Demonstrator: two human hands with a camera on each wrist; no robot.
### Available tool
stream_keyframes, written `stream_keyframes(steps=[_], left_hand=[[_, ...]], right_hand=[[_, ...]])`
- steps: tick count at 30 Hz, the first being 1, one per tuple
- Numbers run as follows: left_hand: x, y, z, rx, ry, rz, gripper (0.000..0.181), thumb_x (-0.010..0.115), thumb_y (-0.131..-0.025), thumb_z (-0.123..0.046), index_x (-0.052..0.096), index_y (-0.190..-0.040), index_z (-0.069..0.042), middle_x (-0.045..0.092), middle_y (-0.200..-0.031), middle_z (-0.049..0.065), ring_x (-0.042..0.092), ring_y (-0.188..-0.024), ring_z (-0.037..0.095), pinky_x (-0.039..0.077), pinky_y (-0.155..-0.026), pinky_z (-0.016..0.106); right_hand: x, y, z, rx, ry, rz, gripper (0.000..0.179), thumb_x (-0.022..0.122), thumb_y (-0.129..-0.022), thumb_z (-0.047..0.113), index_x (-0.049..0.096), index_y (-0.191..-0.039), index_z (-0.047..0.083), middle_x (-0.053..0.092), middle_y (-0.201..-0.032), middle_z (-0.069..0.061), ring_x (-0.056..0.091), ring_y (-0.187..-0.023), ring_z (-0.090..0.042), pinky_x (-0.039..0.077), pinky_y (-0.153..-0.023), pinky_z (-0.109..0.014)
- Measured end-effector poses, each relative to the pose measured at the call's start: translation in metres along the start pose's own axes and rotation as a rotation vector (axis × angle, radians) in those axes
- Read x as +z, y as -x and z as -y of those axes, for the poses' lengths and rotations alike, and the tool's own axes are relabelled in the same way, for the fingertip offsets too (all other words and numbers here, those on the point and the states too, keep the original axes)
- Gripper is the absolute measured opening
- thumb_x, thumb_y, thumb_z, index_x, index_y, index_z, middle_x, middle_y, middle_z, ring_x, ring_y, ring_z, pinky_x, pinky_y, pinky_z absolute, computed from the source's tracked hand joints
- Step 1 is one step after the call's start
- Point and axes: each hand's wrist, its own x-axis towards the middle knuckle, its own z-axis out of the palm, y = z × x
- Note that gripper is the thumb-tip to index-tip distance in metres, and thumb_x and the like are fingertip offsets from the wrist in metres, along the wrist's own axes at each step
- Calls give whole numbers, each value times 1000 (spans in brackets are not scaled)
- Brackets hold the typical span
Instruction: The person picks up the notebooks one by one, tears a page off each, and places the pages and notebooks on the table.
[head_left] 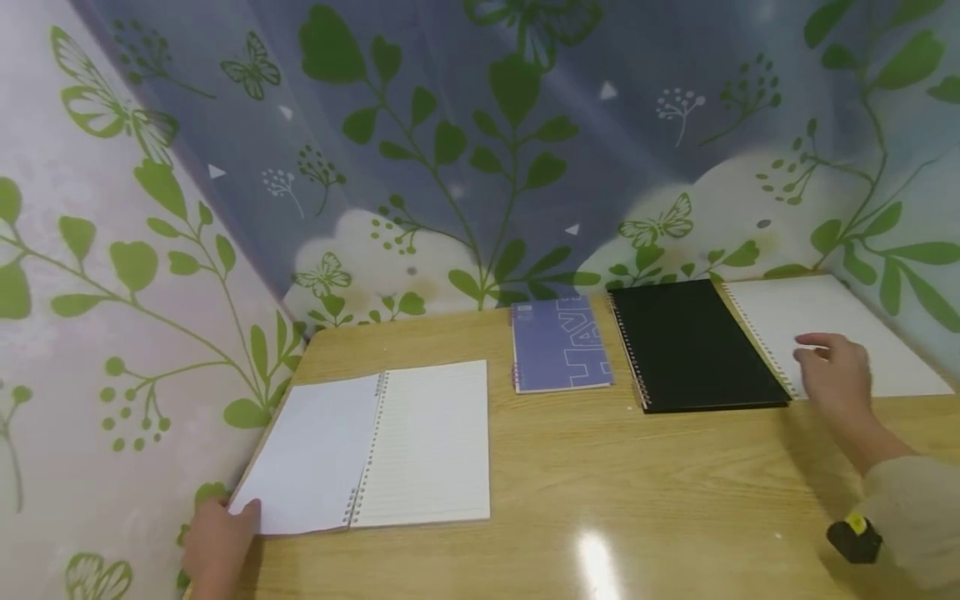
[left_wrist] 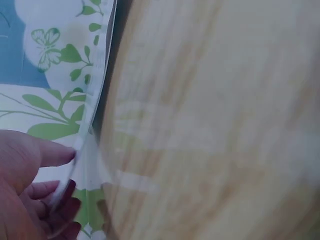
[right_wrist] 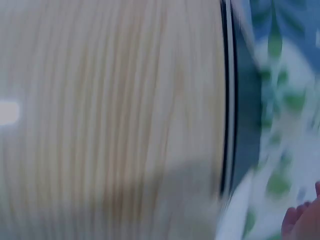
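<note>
An open spiral notebook (head_left: 423, 446) lies on the left of the table, with a blank left side and a faintly lined right page. My left hand (head_left: 217, 537) pinches its lower left corner. In the left wrist view, the left hand (left_wrist: 30, 185) has the thumb on one side of a thin edge and the fingers on the other. At the far right, my right hand (head_left: 836, 379) overlaps a white spiral-bound pad (head_left: 817, 308), its fingers loosely bent and holding nothing. Only a bit of the right hand (right_wrist: 305, 220) shows in the right wrist view's corner.
Left of the white pad lies a black spiral notebook (head_left: 697, 346). A purple spiral notebook (head_left: 558, 346) with large outlined letters sits near the table's back edge. A leaf-and-butterfly patterned curtain (head_left: 442, 183) borders the wooden table (head_left: 555, 467) behind and at the sides.
</note>
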Motion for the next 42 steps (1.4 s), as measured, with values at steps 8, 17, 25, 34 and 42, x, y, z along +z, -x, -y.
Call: stream_keyframes(steps=[8, 17, 25, 34, 42], left_hand=[[3, -6, 1, -49, 114, -35, 53, 51, -88, -22, 37, -128, 9, 42, -127, 34, 39, -113, 52, 33, -93, 60], [4, -8, 4, -114, 374, -68, 55, 51, -88, -21, 37, -135, 5, 37, -136, 32, 28, -127, 49, 21, -106, 56], [-1, -9, 4, -147, 584, -44, 62, 54, -89, -28, 34, -137, 6, 38, -137, 30, 34, -127, 44, 28, -107, 50], [24, -39, 22, -214, 873, 16, 72, 64, -84, -41, 35, -140, -5, 54, -119, 8, 57, -68, -8, 53, -66, 16], [40, -34, 13, -159, 883, 122, 78, 70, -77, -45, 36, -140, -15, 59, -90, -14, 62, -73, -1, 55, -70, 23]], right_hand=[[66, 42, 60, -338, -52, 331, 29, 41, -99, 23, 58, -110, 2, 58, -111, -19, 53, -96, -29, 44, -73, -37], [131, 93, 97, -649, 28, 866, 31, 44, -97, 25, 57, -118, 4, 61, -116, -8, 56, -109, -27, 47, -90, -40], [170, 135, 124, -810, 172, 970, 47, 46, -95, 27, 41, -138, 6, 43, -141, -11, 38, -132, -30, 29, -109, -46], [186, 158, 145, -922, 312, 953, 45, 46, -94, 29, 44, -136, 13, 38, -145, -5, 35, -133, -25, 29, -110, -42], [192, 157, 149, -964, 350, 922, 39, 47, -94, 27, 52, -129, 11, 46, -138, -6, 42, -127, -23, 33, -107, -38]])
